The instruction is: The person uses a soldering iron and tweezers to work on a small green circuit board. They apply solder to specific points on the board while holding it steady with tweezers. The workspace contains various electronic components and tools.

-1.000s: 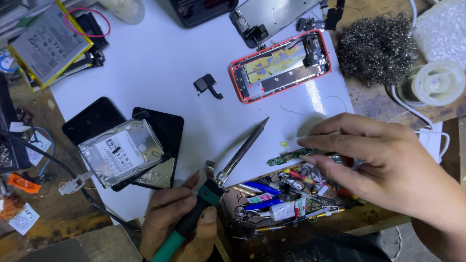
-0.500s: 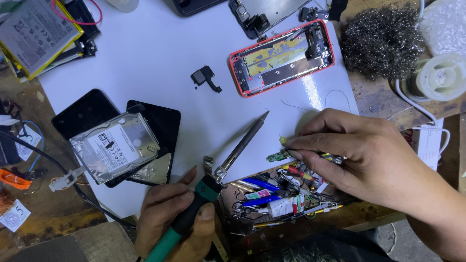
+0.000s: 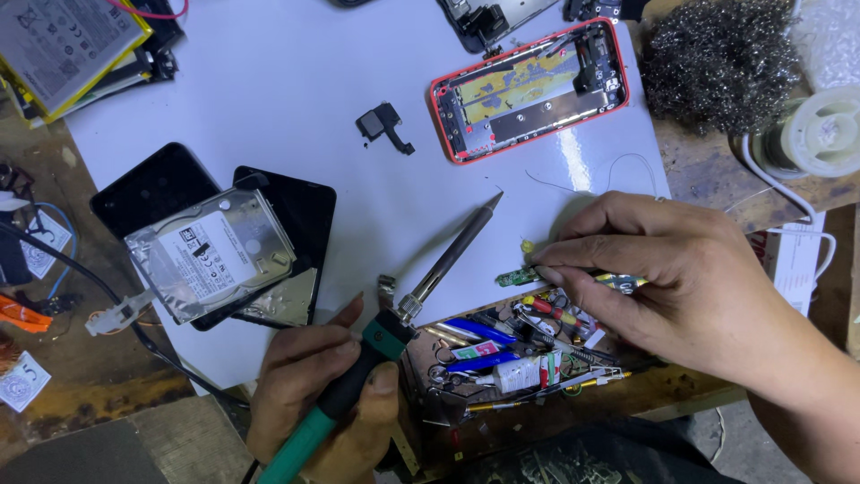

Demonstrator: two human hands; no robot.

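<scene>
Half the circuit strip (image 3: 517,277) hides under the right hand (image 3: 681,278).

Small green board (image 3: 517,276) half under fingers (image 3: 573,269)

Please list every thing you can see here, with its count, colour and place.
soldering iron: 1, green handle, bottom centre
small circuit board: 1, green, under right fingertips
phone housing: 1, red, top centre
hard drive: 1, silver, left, on black panels
steel wool: 1, grey, top right
solder spool: 1, white, right edge
tool tray: 1, mixed colours, bottom centre
left hand: holds iron
right hand: on board
</scene>
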